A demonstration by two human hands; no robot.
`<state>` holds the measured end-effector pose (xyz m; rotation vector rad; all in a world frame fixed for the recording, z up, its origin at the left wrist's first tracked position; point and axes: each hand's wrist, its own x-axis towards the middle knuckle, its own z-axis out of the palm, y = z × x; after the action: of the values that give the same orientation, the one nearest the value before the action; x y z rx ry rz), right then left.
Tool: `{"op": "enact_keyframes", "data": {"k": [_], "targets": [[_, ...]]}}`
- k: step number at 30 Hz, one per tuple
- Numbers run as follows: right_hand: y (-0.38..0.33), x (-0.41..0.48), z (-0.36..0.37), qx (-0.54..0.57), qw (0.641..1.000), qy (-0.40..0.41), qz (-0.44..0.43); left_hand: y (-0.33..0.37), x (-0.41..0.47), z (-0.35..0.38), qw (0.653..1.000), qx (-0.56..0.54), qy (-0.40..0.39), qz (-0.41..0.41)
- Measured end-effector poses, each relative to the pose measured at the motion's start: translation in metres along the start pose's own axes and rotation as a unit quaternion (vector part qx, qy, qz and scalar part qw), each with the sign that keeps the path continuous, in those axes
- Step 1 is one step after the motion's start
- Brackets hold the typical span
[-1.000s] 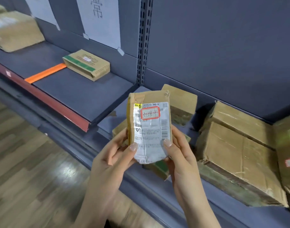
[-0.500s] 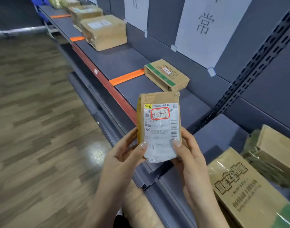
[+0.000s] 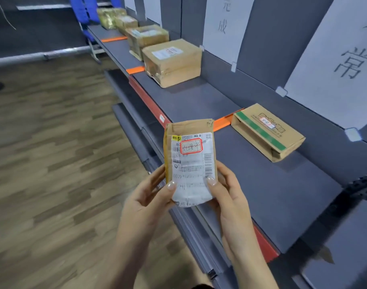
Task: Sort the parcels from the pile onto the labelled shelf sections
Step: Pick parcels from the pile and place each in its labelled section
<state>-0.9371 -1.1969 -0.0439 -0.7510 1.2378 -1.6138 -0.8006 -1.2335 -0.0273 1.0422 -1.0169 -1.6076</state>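
Parcels (image 3: 147,37) sit in a row on the long grey shelf (image 3: 261,195), which runs from the lower right of the frame up to the top middle. Big white paper signs (image 3: 334,59) hang on the wall behind it, each with large writing. Orange tape strips (image 3: 222,123) cut the shelf into parts. A big brown box (image 3: 172,61) stands in the upper middle. A flat box (image 3: 268,132) with a green stripe lies right of centre, just past an orange strip.

In the middle of the frame is the small brown parcel (image 3: 190,159). It is up in the air in front of the shelf edge, upright, with its white label facing the camera. The left hand (image 3: 145,203) and the right hand (image 3: 230,207) hold it by the bottom, thumbs pressed on the label and fingers curled behind. A little sticker (image 3: 191,146) with a red border has handwriting on it.

I think this is the reading step. Next, the sticker's words need matching to a sign. Then the parcel can go down flat in that part.
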Motion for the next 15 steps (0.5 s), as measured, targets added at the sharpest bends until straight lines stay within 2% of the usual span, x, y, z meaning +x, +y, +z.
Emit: {"op": "enact_keyframes", "data": {"k": [15], "targets": [[0.019, 0.155, 0.061, -0.02, 0.998, -0.053, 0.02, 0.027, 0.145, -0.028, 0.998, -0.01, 0.056, 0.003]]}}
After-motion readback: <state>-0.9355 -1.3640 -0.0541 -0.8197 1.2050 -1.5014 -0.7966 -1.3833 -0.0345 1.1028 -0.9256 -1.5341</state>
